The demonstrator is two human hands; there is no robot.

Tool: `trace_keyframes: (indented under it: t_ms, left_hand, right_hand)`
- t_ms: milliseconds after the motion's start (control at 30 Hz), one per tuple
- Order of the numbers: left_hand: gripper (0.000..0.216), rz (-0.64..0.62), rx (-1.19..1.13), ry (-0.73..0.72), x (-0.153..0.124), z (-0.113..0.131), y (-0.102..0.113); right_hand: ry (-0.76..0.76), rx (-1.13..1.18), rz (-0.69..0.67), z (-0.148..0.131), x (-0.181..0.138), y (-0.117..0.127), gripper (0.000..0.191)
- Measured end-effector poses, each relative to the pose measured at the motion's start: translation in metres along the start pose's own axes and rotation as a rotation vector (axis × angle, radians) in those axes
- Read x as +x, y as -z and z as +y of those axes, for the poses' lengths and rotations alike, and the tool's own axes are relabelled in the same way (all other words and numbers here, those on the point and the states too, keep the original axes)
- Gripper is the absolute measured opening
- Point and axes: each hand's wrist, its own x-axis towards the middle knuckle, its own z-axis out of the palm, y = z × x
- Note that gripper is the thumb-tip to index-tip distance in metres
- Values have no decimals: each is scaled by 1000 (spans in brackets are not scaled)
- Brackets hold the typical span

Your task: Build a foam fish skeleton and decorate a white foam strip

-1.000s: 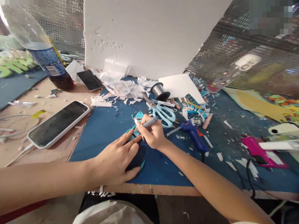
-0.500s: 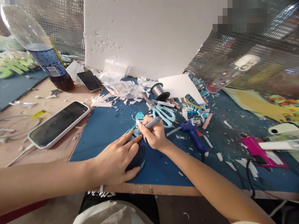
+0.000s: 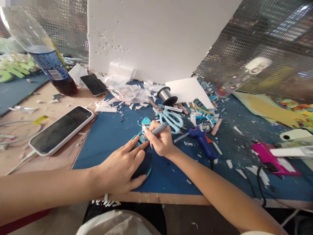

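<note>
My right hand (image 3: pixel 160 138) is closed around a grey pen-shaped tool (image 3: pixel 159 128), slanted down to the left. Its tip, hidden by the fingers, is at a small light-blue dotted piece (image 3: pixel 146 121) lying on the blue mat (image 3: pixel 102 137). My left hand (image 3: pixel 127 163) rests palm down with the fingers stretched, the fingertips against the near left side of that piece. Much of the piece is covered by both hands. Just behind the right hand lie light-blue-handled scissors (image 3: pixel 174 120). A blue glue gun (image 3: pixel 202 142) lies to its right.
A wire spool (image 3: pixel 167 96), a white sheet (image 3: pixel 189 91) and many foam scraps lie at the back, before a white foam board (image 3: pixel 151 36). On the left are a white-cased phone (image 3: pixel 62 130) and a cola bottle (image 3: pixel 52 68). A pink device (image 3: pixel 274 160) is at right.
Both hands, the pen-shaped tool and the piece stay practically where they were. A blurred patch at the upper right has gone.
</note>
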Motion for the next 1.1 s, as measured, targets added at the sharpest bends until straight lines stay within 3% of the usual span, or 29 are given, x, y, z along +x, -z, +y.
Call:
trace_keyframes:
  t_ms: [200,800,1100]
  left_hand:
    - [39,-22,31,10,0,0,-1]
    - [25,2,-2,85,1,-1,-1]
    - [31,-28,18,82,1,-1,-1]
  right_hand:
    - [8,-23,161,7,-2,4,37]
    - [-47,-76,196,7,1,6,40]
    - [-24,-54,187,7,2,4,39]
